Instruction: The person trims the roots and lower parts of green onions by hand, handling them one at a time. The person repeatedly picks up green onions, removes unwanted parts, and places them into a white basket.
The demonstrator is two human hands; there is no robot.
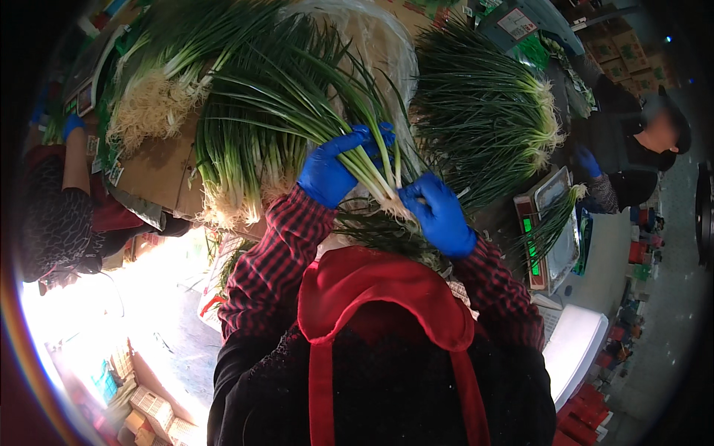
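In a blue glove, my left hand (329, 170) grips a small bunch of spring onions (365, 167) around the stalks. Their green leaves fan out to the upper left, and the white root ends slant down to the right. At those roots is my right hand (440, 217), also blue-gloved, its thumb and fingers pinching the root end. Just left of my left hand lies a thick pile of spring onions (240, 173), roots towards me. Another large heap (479, 111) lies beyond my right hand, its roots pointing right.
More spring onions (162, 95) lie on cardboard (150, 173) at upper left. Clear plastic film (385, 33) covers the far middle. A scale (549, 223) with a lit display carries spring onions at right. One co-worker (625, 139) is at right, another (61, 206) at left.
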